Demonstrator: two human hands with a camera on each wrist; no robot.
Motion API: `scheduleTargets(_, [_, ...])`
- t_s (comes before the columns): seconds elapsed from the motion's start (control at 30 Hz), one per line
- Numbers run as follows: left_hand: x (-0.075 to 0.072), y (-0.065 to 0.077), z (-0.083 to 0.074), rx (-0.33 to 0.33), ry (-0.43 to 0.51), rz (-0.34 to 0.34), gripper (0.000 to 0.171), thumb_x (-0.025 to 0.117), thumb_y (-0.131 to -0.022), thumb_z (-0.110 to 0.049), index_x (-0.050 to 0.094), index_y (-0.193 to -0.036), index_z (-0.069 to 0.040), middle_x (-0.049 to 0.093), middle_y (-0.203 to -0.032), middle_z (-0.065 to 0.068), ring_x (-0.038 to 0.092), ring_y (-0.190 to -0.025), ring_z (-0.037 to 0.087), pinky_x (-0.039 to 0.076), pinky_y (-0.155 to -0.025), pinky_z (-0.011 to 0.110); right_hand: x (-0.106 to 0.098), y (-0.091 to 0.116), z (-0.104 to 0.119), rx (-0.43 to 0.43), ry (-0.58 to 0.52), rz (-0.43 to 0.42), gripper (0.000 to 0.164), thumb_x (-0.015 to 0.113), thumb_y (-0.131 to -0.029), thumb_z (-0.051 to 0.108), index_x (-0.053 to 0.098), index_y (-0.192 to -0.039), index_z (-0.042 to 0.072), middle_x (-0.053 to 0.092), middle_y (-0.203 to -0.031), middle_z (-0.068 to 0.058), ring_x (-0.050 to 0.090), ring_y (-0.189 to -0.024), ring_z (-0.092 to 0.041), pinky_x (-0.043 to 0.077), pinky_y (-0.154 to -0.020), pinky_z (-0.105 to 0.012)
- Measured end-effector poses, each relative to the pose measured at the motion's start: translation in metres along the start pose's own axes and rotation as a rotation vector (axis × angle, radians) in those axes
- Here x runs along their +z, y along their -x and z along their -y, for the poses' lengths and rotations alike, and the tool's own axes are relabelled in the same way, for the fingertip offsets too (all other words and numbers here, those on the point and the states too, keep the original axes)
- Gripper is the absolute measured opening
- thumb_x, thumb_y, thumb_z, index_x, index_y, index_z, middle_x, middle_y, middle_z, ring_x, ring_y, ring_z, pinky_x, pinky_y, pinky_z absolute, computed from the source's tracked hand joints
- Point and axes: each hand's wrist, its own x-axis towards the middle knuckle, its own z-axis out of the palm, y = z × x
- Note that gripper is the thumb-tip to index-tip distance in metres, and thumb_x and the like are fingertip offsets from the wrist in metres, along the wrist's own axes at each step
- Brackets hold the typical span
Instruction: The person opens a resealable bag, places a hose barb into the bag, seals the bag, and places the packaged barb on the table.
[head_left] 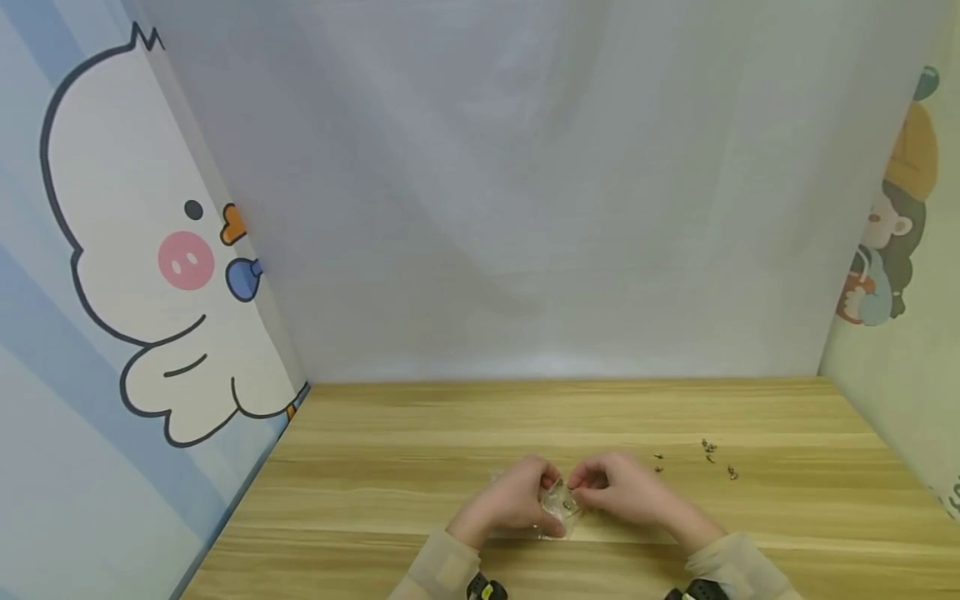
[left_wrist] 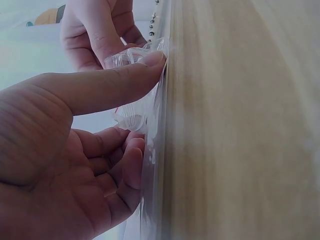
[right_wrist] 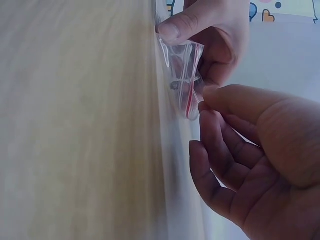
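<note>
I see the clear zip-lock bag [head_left: 557,510] between the two hands, low over the wooden table [head_left: 390,442]. The left hand [head_left: 521,497] pinches it with thumb and fingers, and a small screw [head_left: 567,505] shows inside. The right hand [head_left: 626,490] has thumb and forefinger brought together at the bag's mouth, beside the red seal line [right_wrist: 191,94] (I cannot tell if they grasp the film or a tiny piece). In my judgement, the thin film could slip or fold, if the left thumb loosens, and then the screw would fall out. The loose screws [head_left: 709,448], well apart on the right, could roll if a sleeve brushes them
</note>
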Motion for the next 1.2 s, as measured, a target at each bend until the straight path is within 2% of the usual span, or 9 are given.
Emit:
scheduleTargets(0.3, [0.0,-0.001,0.002,0.007,0.003,0.002,0.059,0.101,-0.071,-0.008,0.069,-0.12,0.0,0.065,-0.105,0.0,0.058,-0.088,0.008,0.052,-0.083,0.025,-0.001,0.0,0.002,-0.005,-0.017,-0.027,0.008,0.077,-0.095,0.005,0.079,-0.103,0.007,0.075,-0.091,0.004,0.067,-0.081,-0.006,0.057,-0.073,-0.026])
scheduleTargets(0.7, [0.0,-0.001,0.0,0.003,0.005,0.003,0.059,0.101,-0.071,-0.009,0.069,-0.12,0.0,0.066,-0.105,0.0,0.059,-0.088,0.008,0.052,-0.084,0.026,-0.003,0.0,0.001,-0.012,-0.018,-0.014,0.008,0.078,-0.094,0.005,0.08,-0.101,0.009,0.076,-0.092,0.003,0.067,-0.081,-0.005,0.056,-0.073,-0.026])
scheduleTargets(0.97, [0.0,0.0,0.0,0.005,-0.013,-0.002,0.061,0.101,-0.07,-0.009,0.068,-0.122,0.0,0.066,-0.106,0.0,0.058,-0.09,0.008,0.052,-0.087,0.026,-0.015,0.005,-0.001,0.044,-0.024,-0.035,0.009,0.076,-0.095,0.005,0.079,-0.104,0.005,0.074,-0.091,0.002,0.066,-0.079,-0.008,0.057,-0.071,-0.026])
scheduleTargets(1.2, [0.001,0.0,0.002,-0.003,0.003,0.001,0.061,0.101,-0.071,-0.008,0.068,-0.121,0.0,0.064,-0.106,-0.001,0.057,-0.088,0.007,0.052,-0.086,0.026,-0.032,0.01,-0.01,0.095,-0.041,-0.085,0.013,0.075,-0.096,0.005,0.078,-0.108,0.001,0.075,-0.095,-0.004,0.067,-0.082,-0.013,0.056,-0.073,-0.027])
